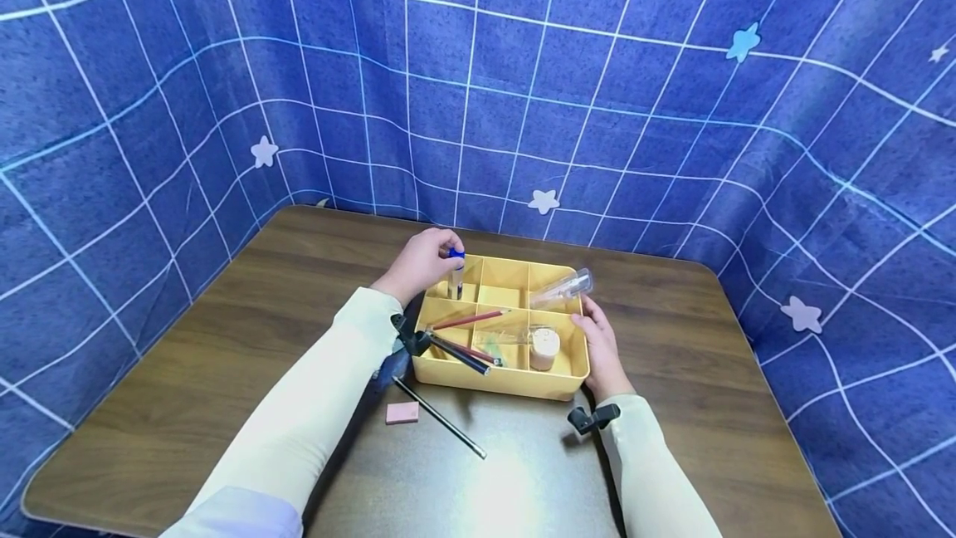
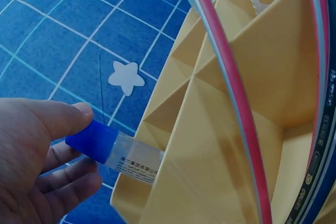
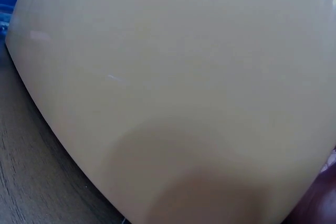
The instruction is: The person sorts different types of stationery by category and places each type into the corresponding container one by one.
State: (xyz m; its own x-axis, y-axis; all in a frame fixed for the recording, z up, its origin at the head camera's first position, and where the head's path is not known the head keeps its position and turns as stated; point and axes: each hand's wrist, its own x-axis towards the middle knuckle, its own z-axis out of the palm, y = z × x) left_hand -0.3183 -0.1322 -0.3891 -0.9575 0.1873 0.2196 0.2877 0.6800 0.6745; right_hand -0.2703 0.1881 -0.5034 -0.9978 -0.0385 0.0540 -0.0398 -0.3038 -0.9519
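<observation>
A yellow organizer box (image 1: pixel 493 379) with several compartments stands on the table. At its back-left compartment my left hand (image 1: pixel 426 262) pinches a clear tube with a blue cap (image 1: pixel 456 272) by the cap. The left wrist view shows printed text on this tube (image 2: pixel 137 158), its lower end hidden behind the box wall. My right hand (image 1: pixel 601 347) grips the right side of the box at the rim. That box wall (image 3: pixel 173 66) fills most of the right wrist view. A red pencil (image 1: pixel 470 320) and dark pencils (image 1: pixel 459 353) lean out of the front-left compartment.
Inside the box are a white cylinder (image 1: pixel 544 347) at front right and a clear plastic piece (image 1: pixel 563 287) sticking out at back right. A pink eraser (image 1: pixel 402 413) and a dark pencil (image 1: pixel 441 418) lie on the table before it. Behind hangs a blue curtain (image 1: pixel 478 106).
</observation>
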